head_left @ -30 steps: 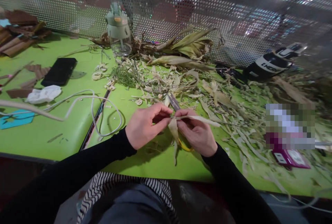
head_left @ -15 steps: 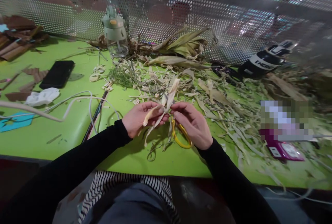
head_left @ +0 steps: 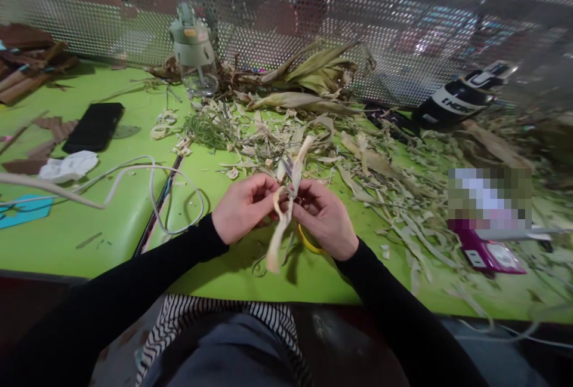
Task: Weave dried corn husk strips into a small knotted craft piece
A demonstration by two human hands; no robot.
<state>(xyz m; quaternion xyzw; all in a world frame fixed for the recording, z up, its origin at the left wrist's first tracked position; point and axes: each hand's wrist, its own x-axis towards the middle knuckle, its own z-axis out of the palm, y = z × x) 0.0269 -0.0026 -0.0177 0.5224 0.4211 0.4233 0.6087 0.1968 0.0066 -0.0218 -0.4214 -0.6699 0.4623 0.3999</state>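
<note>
Between my two hands is a knotted bunch of dried corn husk strips (head_left: 279, 236), pale cream, with one strip pointing up and others hanging down. My left hand (head_left: 245, 205) pinches it from the left, thumb and fingers closed. My right hand (head_left: 323, 215) grips it near the knot from the other side, fingertips partly hidden by the husk. Below my right hand, a yellow ring-shaped handle (head_left: 310, 242) lies on the green table (head_left: 215, 276), mostly covered by the hand. A thin curled strip lies near it.
Husk scraps (head_left: 264, 136) cover the table beyond my hands. A clear bottle (head_left: 196, 58) stands behind, and a black bottle (head_left: 456, 100) lies tilted at right. Leftward are a phone (head_left: 94, 127), a white cable (head_left: 152, 184) and crumpled tissue (head_left: 69, 166); a magenta packet (head_left: 487, 252) lies rightward.
My hands have drawn closer together around the husk knot. A pale strip that stuck out to the left now hangs toward me, and the yellow handle is more covered.
</note>
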